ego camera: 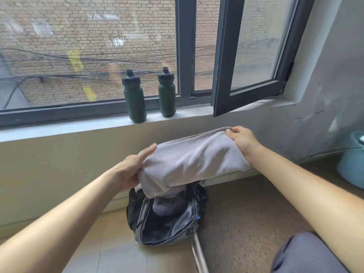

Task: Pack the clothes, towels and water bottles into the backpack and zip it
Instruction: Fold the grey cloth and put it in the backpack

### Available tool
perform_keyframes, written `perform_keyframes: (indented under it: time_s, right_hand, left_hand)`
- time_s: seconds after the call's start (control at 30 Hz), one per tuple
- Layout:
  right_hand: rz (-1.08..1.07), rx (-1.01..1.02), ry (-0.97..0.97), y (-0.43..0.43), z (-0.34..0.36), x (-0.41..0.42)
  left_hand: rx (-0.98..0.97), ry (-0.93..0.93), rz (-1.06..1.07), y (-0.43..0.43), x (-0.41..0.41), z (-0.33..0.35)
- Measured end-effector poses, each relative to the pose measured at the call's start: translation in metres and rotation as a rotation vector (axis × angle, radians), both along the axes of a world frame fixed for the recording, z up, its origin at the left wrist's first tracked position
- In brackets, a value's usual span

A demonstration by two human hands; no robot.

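I'm holding the soft, light-looking towel (194, 160) mid-frame over the open backpack (169, 227), left hand (133, 167) clasping its lower end, right hand (243, 140) pinching its upper corner, supporting both ends against sagging.

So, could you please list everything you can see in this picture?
water bottles: two, dark green, upright on the windowsill
backpack: one, black and grey, open on the floor below the windowsill
towel: one, light grey, held above the backpack
clothes: one dark bundle, inside the backpack
window: one, dark frame, right pane swung open
container: one, teal, right edge
left hand: grips the towel's left end
right hand: pinches the towel's far corner
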State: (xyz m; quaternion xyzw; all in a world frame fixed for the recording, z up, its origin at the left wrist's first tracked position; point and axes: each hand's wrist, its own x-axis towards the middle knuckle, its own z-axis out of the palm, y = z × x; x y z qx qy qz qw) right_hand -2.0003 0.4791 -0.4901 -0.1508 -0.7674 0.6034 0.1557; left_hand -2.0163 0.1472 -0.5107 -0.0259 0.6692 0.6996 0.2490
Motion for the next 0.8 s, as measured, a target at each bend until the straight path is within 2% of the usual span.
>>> perform_keyframes:
  time_s: [0.1, 0.2, 0.37, 0.47, 0.6, 0.8]
  right_hand:
    - [-0.02, -0.001, -0.004, 0.006, -0.004, 0.002]
    - [-0.007, 0.097, 0.016, 0.006, -0.007, 0.006]
    - [-0.038, 0.271, 0.018, 0.001, -0.014, 0.007]
    - [-0.046, 0.322, 0.023, -0.005, -0.014, 0.008]
    - [-0.019, 0.257, 0.045, -0.021, -0.008, 0.01]
    - [0.163, 0.094, 0.076, -0.067, 0.007, 0.021]
  left_hand:
    - [0.007, 0.011, -0.12, -0.003, 0.005, -0.004]
    - [-0.039, 0.039, 0.01, 0.001, 0.007, -0.004]
    - [-0.152, 0.187, 0.272, 0.014, 0.01, -0.004]
    - [-0.175, 0.229, 0.341, 0.02, 0.013, -0.004]
    - [-0.127, 0.224, 0.356, 0.027, 0.021, 0.007]
    - [-0.11, 0.303, 0.239, 0.045, 0.039, 0.012]
